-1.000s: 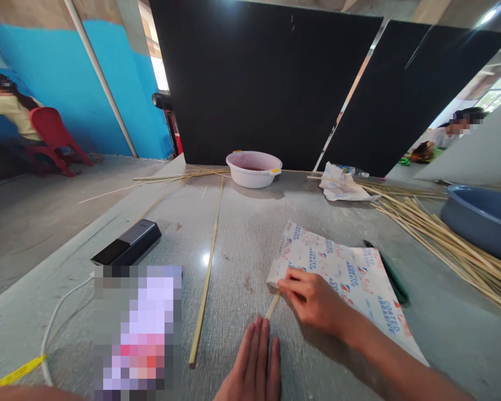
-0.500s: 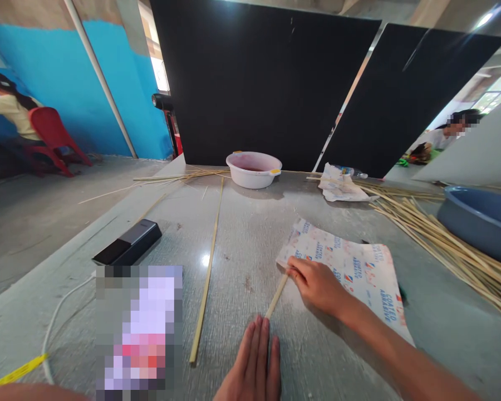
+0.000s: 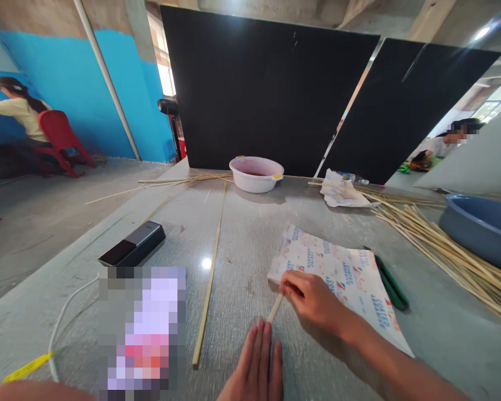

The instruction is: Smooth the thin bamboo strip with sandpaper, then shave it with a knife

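Note:
My left hand (image 3: 256, 359) lies flat on the table with fingers stretched out, pressing down a narrow bamboo strip (image 3: 275, 309). My right hand (image 3: 311, 295) is closed in a pinch on the near left edge of a sandpaper sheet (image 3: 354, 278), its printed back facing up. Between my hands a short length of the strip shows. Its far part is hidden by the right fingers and the sheet. Left of my hands lies another bamboo strip (image 3: 210, 278). A dark green object (image 3: 392, 284) sticks out from beside the sheet's right edge.
A white basin (image 3: 256, 181) stands at the back, near black panels (image 3: 271, 94). To the right are many bamboo strips (image 3: 426, 239) and a blue-grey basin (image 3: 480, 228). A crumpled sheet (image 3: 344, 192), a black device (image 3: 133, 243) and a cable (image 3: 56, 328) also lie there. Two people sit beyond.
My right hand has slid nearer to my left hand, pulling the sandpaper sheet along. More of the dark green object shows. My left hand stays on the strip. The view has shifted slightly.

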Demonstrator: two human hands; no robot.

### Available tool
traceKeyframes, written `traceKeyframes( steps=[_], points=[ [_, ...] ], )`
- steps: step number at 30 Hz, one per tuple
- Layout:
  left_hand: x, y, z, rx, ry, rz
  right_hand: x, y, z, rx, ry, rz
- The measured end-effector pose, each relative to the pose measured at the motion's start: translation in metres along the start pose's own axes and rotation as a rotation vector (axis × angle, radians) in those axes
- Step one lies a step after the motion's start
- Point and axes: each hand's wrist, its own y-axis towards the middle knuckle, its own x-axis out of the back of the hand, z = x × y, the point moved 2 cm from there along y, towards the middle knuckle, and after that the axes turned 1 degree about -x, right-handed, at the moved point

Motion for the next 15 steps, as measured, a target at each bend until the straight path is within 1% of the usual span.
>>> traceKeyframes(
  steps=[2,4,7,9,12,15],
  points=[
    [0.000,0.000,0.000,-0.037,0.000,0.027,-0.002,0.000,-0.001,-0.002,-0.002,0.005],
    [0.002,0.001,0.001,-0.059,-0.002,0.048,-0.001,0.002,-0.010,-0.041,-0.019,-0.036],
    [0.004,0.003,0.004,-0.022,-0.005,0.006,0.001,0.007,-0.028,-0.100,-0.053,-0.101],
    [0.004,0.004,0.006,-0.036,0.005,-0.002,0.001,0.009,-0.036,-0.116,-0.071,-0.125],
    [0.004,0.005,0.008,-0.093,0.022,0.023,0.001,0.008,-0.039,-0.129,-0.090,-0.164],
    [0.003,0.005,0.008,-0.103,0.036,0.027,0.004,0.006,-0.033,-0.126,-0.100,-0.195]
  ],
)
